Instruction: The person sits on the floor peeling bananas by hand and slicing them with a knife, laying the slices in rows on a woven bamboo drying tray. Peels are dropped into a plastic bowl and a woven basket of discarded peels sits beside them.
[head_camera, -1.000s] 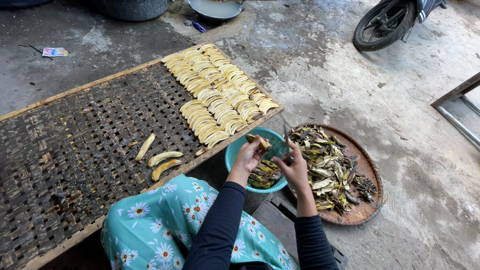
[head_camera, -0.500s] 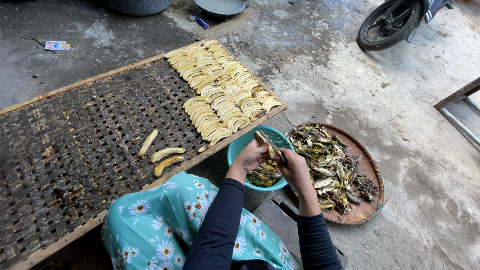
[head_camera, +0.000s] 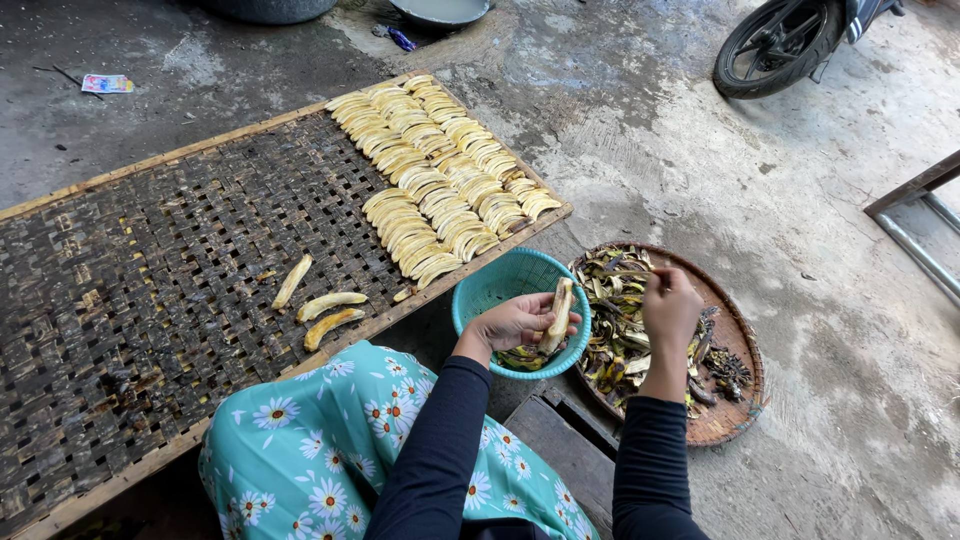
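While gripping peeled banana (head_camera: 560, 312), left hand (head_camera: 515, 322), teal basket (head_camera: 500, 283)

motorbike wheel (head_camera: 775, 45) top right | metal basin (head_camera: 440, 10) top | paper scrap (head_camera: 106, 83) on concrete

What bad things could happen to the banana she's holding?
The left hand grips the peeled banana only lightly above the teal basket, so it might slip and land among the unpeeled ones. The right hand hovers over the tray of peels; a peel could miss and fall on the concrete floor.
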